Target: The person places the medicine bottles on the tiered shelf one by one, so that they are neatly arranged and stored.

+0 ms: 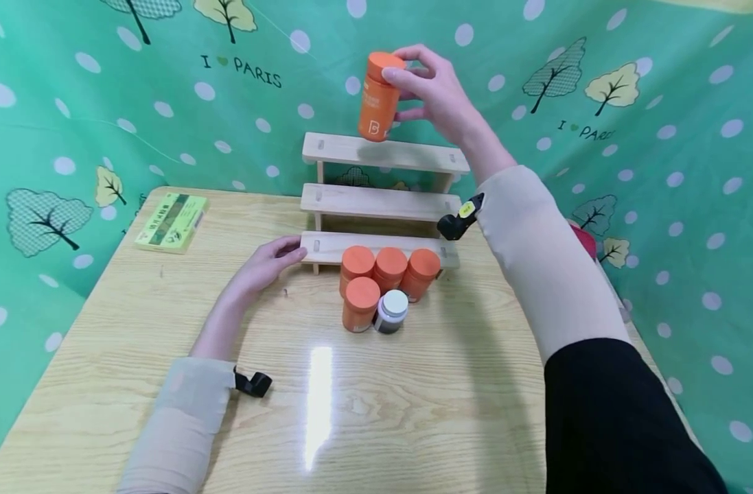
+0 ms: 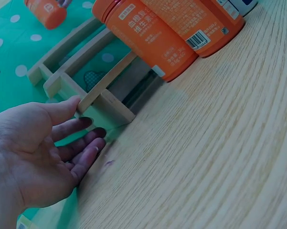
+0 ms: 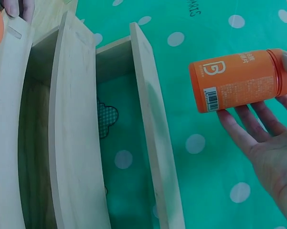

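My right hand (image 1: 434, 92) holds an orange bottle (image 1: 378, 103) by its capped upper part, in the air above the top tier of a three-tier wooden shelf (image 1: 385, 152). The right wrist view shows this bottle (image 3: 236, 78) apart from the shelf, thumb and fingers around it. At the left end of the lowest tier, my left hand (image 1: 266, 264) grips the plank's end (image 2: 93, 98), thumb on one side and fingertips (image 2: 88, 121) on the other. Several orange bottles (image 1: 360, 302) and one white-capped bottle (image 1: 391, 312) stand close together before the lowest tier.
A green-and-yellow packet (image 1: 172, 223) lies at the table's back left. Green patterned cloth (image 1: 277, 75) hangs behind the wooden table (image 1: 401, 412). Something red (image 1: 585, 240) shows partly behind my right sleeve.
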`<state>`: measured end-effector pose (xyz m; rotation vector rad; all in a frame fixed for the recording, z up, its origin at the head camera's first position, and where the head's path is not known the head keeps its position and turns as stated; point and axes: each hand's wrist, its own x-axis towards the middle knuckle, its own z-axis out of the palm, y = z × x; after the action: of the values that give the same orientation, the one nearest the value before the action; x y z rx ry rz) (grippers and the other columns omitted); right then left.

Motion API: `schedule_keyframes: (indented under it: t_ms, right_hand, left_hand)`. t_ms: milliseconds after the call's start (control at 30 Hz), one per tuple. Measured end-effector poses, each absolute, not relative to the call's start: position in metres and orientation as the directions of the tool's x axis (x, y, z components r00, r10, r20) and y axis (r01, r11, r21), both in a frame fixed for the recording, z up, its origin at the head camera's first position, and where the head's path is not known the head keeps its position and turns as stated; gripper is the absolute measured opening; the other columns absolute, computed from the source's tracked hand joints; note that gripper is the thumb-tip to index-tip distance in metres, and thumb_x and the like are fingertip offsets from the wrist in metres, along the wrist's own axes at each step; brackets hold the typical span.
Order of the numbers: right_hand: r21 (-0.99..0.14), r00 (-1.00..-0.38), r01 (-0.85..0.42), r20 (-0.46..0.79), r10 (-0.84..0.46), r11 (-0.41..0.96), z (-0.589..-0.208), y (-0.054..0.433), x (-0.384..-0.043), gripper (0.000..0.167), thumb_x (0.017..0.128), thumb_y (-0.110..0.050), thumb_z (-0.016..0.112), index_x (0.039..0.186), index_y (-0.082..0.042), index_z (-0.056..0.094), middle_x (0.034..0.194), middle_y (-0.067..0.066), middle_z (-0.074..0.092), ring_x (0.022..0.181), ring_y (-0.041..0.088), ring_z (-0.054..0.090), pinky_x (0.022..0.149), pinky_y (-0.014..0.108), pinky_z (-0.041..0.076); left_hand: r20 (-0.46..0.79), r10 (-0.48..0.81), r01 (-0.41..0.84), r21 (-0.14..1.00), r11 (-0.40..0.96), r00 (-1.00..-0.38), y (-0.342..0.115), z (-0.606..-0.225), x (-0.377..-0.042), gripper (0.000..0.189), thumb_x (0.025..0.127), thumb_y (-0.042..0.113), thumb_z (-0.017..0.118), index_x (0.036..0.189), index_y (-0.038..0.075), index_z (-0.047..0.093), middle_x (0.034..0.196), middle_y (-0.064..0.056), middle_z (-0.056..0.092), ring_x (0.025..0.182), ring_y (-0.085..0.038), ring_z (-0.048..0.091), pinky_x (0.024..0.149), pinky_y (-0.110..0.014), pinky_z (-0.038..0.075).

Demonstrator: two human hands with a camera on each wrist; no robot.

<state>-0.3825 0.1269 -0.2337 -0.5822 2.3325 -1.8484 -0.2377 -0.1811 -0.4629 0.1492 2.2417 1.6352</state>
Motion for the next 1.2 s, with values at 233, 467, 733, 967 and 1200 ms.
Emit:
schedule_keyframes:
  t_ms: [233,467,733,967,1200]
  right_hand:
    - [-0.947,-0.926,-0.222,0.13,-0.354,0.233,-0.243,0.115,-0.39,0.039,0.097,-0.031,0.07,0.133,-0.023,0.058,0.137,0.007,0.061,0.122,0.025,0.061,0.099,0.043,0.06]
    - [-0.947,-0.936,-0.176,0.077,-0.343,0.267,-0.257,0.109,-0.392,0.046,0.097,-0.033,0.07,0.139,-0.023,0.055,0.143,0.007,0.058,0.13,0.025,0.06,0.105,0.045,0.056]
    - [-0.943,-0.938,-0.165,0.06,-0.34,0.288,-0.264,0.108,-0.392,0.047,0.097,-0.034,0.07,0.141,-0.024,0.055,0.145,0.007,0.057,0.132,0.024,0.058,0.106,0.046,0.056]
    - [-0.947,-0.941,-0.154,0.054,-0.333,0.282,-0.267,0.109,-0.391,0.048,0.097,-0.034,0.071,0.141,-0.025,0.055,0.147,0.006,0.057,0.133,0.024,0.058,0.106,0.046,0.056]
    - [-0.946,-0.94,-0.155,0.052,-0.338,0.284,-0.268,0.108,-0.389,0.05,0.097,-0.035,0.07,0.144,-0.026,0.054,0.148,0.006,0.057,0.134,0.024,0.058,0.107,0.047,0.056]
  left_hand:
    - [-0.239,0.289,-0.147,0.941,0.305,-0.927,-0.182,-0.461,-0.238,0.07,0.105,0.04,0.058,0.161,0.007,0.031,0.166,-0.02,0.033,0.156,-0.039,0.029,0.129,-0.055,0.024]
    - [-0.242,0.284,-0.15,0.939,0.31,-0.928,-0.181,-0.461,-0.238,0.071,0.105,0.042,0.058,0.162,0.008,0.031,0.167,-0.019,0.032,0.156,-0.038,0.027,0.129,-0.056,0.025]
    - [-0.234,0.288,-0.141,0.94,0.311,-0.928,-0.181,-0.463,-0.239,0.071,0.105,0.041,0.058,0.161,0.008,0.032,0.167,-0.018,0.033,0.156,-0.038,0.029,0.129,-0.055,0.025]
    - [-0.236,0.284,-0.144,0.94,0.309,-0.929,-0.18,-0.463,-0.239,0.07,0.105,0.04,0.058,0.161,0.008,0.032,0.166,-0.018,0.034,0.156,-0.037,0.03,0.129,-0.054,0.025]
    - [-0.24,0.276,-0.149,0.938,0.312,-0.931,-0.179,-0.463,-0.236,0.07,0.105,0.041,0.058,0.162,0.009,0.031,0.167,-0.018,0.033,0.156,-0.037,0.029,0.129,-0.054,0.025]
